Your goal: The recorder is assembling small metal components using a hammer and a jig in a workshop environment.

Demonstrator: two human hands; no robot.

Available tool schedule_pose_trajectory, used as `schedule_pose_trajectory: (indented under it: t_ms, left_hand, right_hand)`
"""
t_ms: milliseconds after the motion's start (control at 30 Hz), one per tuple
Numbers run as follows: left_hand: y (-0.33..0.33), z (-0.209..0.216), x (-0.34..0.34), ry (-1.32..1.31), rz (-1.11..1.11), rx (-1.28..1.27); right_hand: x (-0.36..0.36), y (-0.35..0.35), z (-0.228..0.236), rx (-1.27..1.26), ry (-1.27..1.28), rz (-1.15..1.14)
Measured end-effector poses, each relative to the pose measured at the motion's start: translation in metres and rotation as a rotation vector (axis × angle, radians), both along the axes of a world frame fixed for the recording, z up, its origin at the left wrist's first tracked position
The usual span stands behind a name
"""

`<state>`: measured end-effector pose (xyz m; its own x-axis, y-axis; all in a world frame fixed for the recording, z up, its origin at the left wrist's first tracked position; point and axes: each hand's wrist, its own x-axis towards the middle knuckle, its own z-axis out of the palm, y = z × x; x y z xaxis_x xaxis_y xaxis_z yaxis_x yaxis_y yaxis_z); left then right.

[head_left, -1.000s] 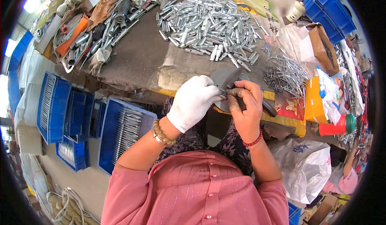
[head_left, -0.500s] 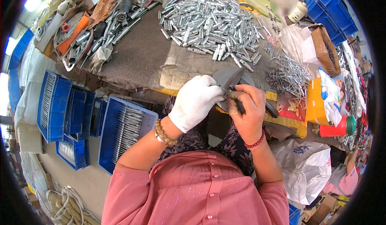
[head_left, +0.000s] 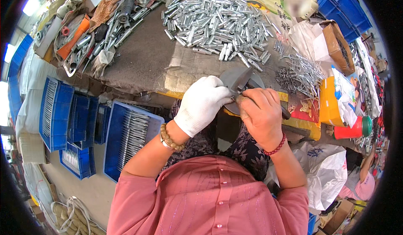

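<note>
In a white glove, my left hand (head_left: 203, 105) is closed, its thumb and fingertips pinched at the near edge of a round grey metal piece (head_left: 228, 76) with an upright, blade-like plate. My bare right hand (head_left: 262, 115) meets it there, fingers curled and pressed together. Whatever is between the fingertips is too small and covered to make out. A dark rod-like handle (head_left: 286, 114) pokes out beyond my right hand. Farther back on the bench lies a large heap of short silvery metal tubes (head_left: 218, 25).
Right of the hands lie thin metal pins (head_left: 304, 73) and small dark screws (head_left: 287, 81). A yellow box (head_left: 329, 102) and a red jar (head_left: 348, 128) stand farther right. Blue bins (head_left: 110, 151) of metal rods sit at lower left. Tools (head_left: 113, 29) pile up at the back left.
My right hand has turned over, its back now facing up, and its fingers have curled more closely by the grey piece. My left hand has barely moved.
</note>
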<state>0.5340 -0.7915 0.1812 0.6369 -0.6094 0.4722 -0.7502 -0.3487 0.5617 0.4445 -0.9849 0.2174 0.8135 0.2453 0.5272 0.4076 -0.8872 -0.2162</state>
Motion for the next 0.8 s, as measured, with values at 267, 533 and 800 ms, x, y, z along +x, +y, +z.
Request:
schedule_pose_trajectory:
  t_ms: [267, 533, 800]
  left_hand:
    - [0.001, 0.003, -0.002, 0.009, 0.009, 0.006]
    - [0.001, 0.003, -0.001, 0.026, 0.004, -0.002]
    - [0.000, 0.005, 0.000, -0.003, -0.017, 0.009]
  right_hand:
    - [-0.007, -0.027, 0.014, 0.017, 0.015, -0.285]
    - [-0.027, -0.032, 0.019, 0.208, 0.127, -0.257]
    - [-0.046, -0.020, 0.013, 0.155, 0.127, -0.107]
